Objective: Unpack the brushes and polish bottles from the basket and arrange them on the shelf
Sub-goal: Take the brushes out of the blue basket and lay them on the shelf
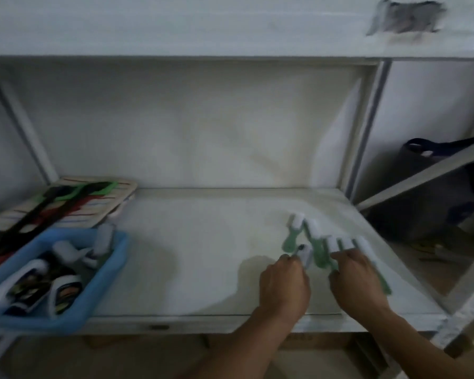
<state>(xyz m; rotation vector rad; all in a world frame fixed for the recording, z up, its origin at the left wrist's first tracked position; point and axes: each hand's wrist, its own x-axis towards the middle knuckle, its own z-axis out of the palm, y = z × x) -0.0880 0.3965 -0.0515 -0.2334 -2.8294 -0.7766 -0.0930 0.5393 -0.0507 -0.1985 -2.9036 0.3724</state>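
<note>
Head view, dim and somewhat blurred. White shelf [203,255] fills the frame, with a board above it and a pale back wall. Blue basket [66,272] sits at the shelf's front left corner, partly overhanging the front edge; inside lie several white-and-dark packs [33,285] and a small white bottle [104,239] standing upright toward the far end, details too blurred to read. Behind the basket, flat against the left rear of the shelf, is a striped mat [74,203] with a dark strap and a green strip across it. On the right half of the shelf, a group of green-handled brushes [312,239] with white heads lies roughly side by side, heads pointing to the back wall; the exact count cannot be told. Left hand [283,283] is curled, fingers together, pinching a small white-headed brush [305,254] at the near left of the group. Right hand [355,280] rests palm down over the handles at the right of the group, fingers spread and touching them; whether it grips any one brush cannot be told. Beyond the shelf's right post, a dark bag [422,192] sits lower down.
</note>
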